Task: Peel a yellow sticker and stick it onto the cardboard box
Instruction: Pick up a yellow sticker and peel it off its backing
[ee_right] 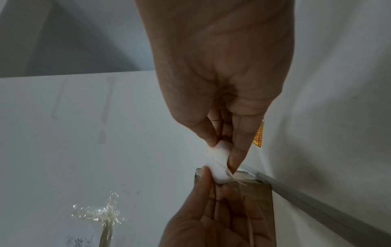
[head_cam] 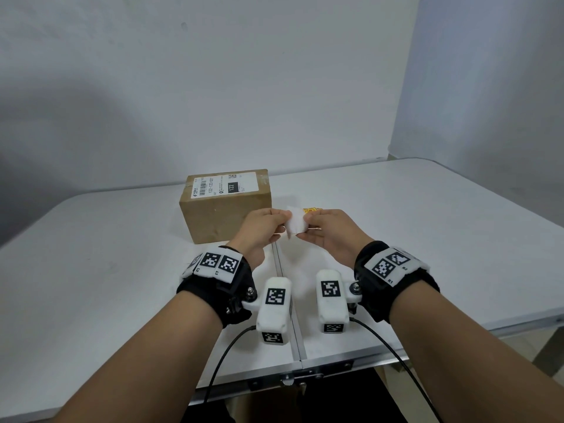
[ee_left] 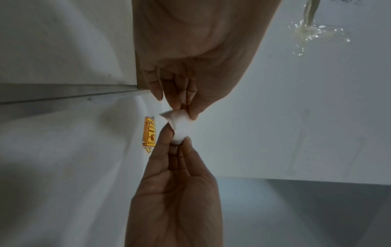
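Both hands met in a pinch on one small white paper, its white back toward the head camera. The left hand gripped its left edge between thumb and fingertips, and the right hand gripped the right edge the same way, so the paper bowed between them. Held like that, above the counter and just right of the box, it was probably a sticker on its backing, the two grips opposed so that one layer could be worked loose from the other. Whether any corner had lifted I could not tell; no yellow face showed on the held piece.

Yellow stickers lay flat on the counter just beyond the right hand, right of the box, untouched. The box stood closed with a shipping label covering much of its top. Its near brown side and the right strip of the top looked bare, likely the easiest landing spots.

A seam in the counter ran from the box's near right corner toward the person. Right of the box the surface lay open, giving the hands room to swing leftward to it.
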Tool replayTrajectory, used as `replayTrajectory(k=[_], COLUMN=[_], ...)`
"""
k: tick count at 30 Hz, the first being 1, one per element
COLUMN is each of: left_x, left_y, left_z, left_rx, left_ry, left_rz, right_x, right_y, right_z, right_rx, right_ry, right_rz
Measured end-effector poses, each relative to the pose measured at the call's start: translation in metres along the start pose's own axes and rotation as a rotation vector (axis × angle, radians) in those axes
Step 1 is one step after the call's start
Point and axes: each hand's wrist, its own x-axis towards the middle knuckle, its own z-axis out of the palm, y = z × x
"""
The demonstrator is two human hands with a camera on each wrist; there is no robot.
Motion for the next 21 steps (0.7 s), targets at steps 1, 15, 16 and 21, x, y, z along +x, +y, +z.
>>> replayTrajectory(k=[1,15,16,21], left_x=[-0.001,-0.004,-0.003,-0.007], left_y=[-0.001,0.009,0.01,0.017], left_z=[0.0,-0.003,-0.002,0.001], left_rx=[-0.016,0.301,0.351,0.534], left_ry=[0.006,0.079,0.082,0.069], left_rz=[-0.005,0.253,0.271,0.313], right_x=[-0.001,-0.007,-0.006,-0.001], right_y=[0.0,-0.006,-0.006,-0.006], right_z=[0.0,-0.004,-0.004,-0.001], right_rx=[0.015,-0.094,-0.113,-0.172], right_ry=[-0.008,-0.174,-0.148,0.021], right_rz=[0.006,0.057,0.052,-0.025])
